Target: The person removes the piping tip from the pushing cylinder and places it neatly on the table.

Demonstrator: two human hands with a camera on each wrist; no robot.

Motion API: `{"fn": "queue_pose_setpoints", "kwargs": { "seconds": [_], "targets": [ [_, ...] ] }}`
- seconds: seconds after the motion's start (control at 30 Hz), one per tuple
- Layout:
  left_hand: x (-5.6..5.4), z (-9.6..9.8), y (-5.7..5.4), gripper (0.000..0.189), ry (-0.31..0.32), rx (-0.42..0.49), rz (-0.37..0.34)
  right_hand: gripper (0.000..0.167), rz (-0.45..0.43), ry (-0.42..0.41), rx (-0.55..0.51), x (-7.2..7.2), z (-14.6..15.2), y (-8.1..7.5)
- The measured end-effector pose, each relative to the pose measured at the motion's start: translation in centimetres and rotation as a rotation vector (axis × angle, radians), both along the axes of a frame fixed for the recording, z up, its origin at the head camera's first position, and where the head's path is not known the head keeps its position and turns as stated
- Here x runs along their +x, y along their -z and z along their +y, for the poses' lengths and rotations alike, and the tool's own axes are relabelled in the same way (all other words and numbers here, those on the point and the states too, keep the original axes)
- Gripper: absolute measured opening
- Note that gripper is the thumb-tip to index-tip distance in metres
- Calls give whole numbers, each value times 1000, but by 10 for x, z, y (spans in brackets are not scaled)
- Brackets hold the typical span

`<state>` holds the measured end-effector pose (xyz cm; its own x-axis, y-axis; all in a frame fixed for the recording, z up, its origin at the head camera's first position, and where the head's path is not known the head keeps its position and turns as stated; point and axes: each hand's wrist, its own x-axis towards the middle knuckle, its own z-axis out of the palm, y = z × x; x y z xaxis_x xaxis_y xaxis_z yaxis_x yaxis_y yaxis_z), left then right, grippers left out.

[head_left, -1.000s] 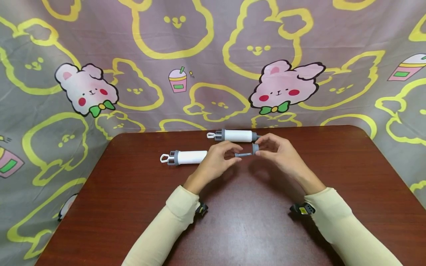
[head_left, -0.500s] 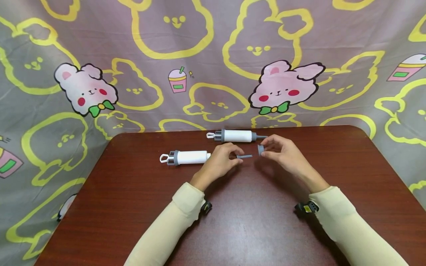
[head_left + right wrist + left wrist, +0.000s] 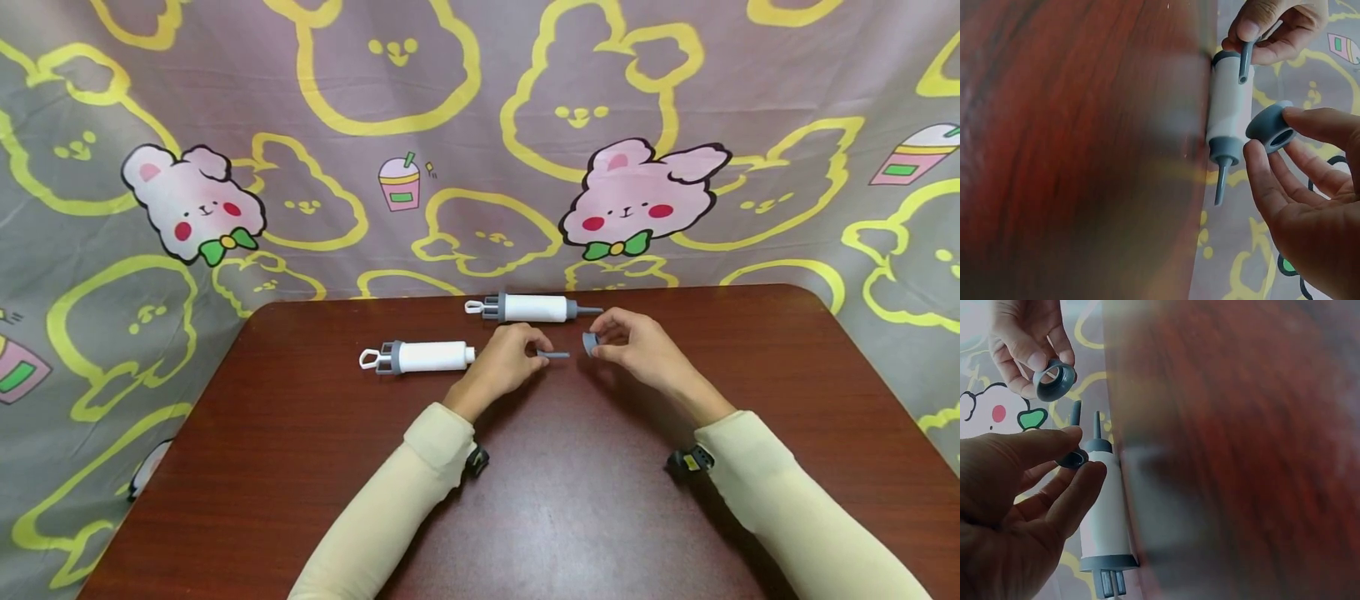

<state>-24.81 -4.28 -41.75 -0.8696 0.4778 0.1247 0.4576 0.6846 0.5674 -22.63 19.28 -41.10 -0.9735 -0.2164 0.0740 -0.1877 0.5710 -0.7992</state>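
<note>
My left hand (image 3: 506, 360) pinches a thin grey nozzle (image 3: 555, 355) by its wider base; its tube points right, toward the other hand. Between thumb and fingertips my right hand (image 3: 637, 348) holds a grey ring-shaped cap (image 3: 590, 342), whose hollow inside shows in the left wrist view. A small gap separates nozzle and cap. Just left of the left hand lies a white syringe-like tube (image 3: 432, 356) with a bare white tip and a looped handle. Behind both hands lies a similar tube (image 3: 536, 308) with a grey cap and nozzle fitted on its right end.
The dark red-brown wooden table (image 3: 555, 517) bears everything. A cloth curtain (image 3: 480, 125) with rabbit and yellow outline drawings hangs along its far edge. Small black cameras are strapped at both wrists.
Both hands have shifted slightly right, and the cap has come away from the nozzle's tip, turning a little. The near tube's white tip and the far tube's nozzle have come into sight.
</note>
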Motion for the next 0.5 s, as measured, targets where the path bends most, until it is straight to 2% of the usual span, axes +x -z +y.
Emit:
{"fn": "queue_pose_setpoints", "kwargs": {
  "seconds": [0.27, 0.5],
  "targets": [
    [-6, 6, 2, 9, -47, -31, -30, 19, -18, -2, 59, -4, 2, 0],
    [-7, 12, 1, 9, -52, -30, -61, 18, -22, -15, 100, -11, 4, 6]
  ]
}}
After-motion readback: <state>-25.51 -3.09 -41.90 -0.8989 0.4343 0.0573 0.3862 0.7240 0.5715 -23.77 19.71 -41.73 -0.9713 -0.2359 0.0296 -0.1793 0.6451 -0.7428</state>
